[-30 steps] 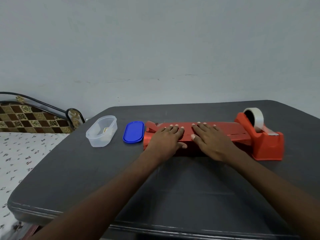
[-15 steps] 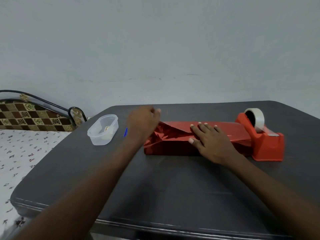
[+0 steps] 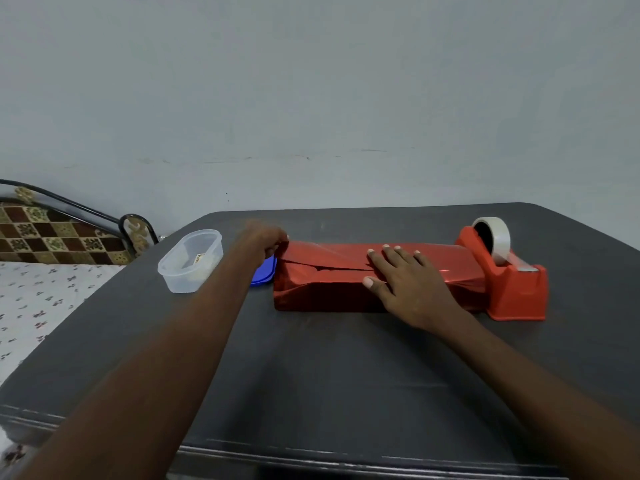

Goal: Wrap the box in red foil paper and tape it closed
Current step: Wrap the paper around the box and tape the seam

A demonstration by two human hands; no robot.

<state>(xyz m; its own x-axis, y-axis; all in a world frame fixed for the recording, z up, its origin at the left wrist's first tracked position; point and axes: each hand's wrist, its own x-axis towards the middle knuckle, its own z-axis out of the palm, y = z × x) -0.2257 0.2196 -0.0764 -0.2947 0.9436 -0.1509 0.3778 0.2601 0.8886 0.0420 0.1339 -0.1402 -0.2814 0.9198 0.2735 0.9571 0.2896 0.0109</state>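
A: Log entry, head view, reading left to right. What sits at the far left?

B: I note a patterned bed headboard (image 3: pixel 52 233) beyond the dark grey tabletop (image 3: pixel 311 375). On the table, a clear oval plastic container (image 3: pixel 189 260), lid off. Just right of it, a flat blue plastic lid (image 3: pixel 264 273), mostly hidden behind my left forearm.

A: Left hand?

B: My left hand (image 3: pixel 264 241) is curled, pinching the loose red foil paper (image 3: pixel 325 263) at the far left corner of the parcel. Fingertips hidden; grip reads as a pinch on the foil edge.

A: And the box?

B: The long rectangular box (image 3: pixel 329 296) lies mid-table, lengthwise left to right, already covered in the foil. The overlap seam runs along its top; the left end is crumpled and not folded flat.

A: Right hand?

B: My right hand (image 3: pixel 403 280) lies flat, fingers straight and spread, pressing the seam on top.

A: Far right?

B: A red plastic tape dispenser (image 3: pixel 512 289) with a roll of clear tape (image 3: pixel 493 239), touching the parcel's right end.
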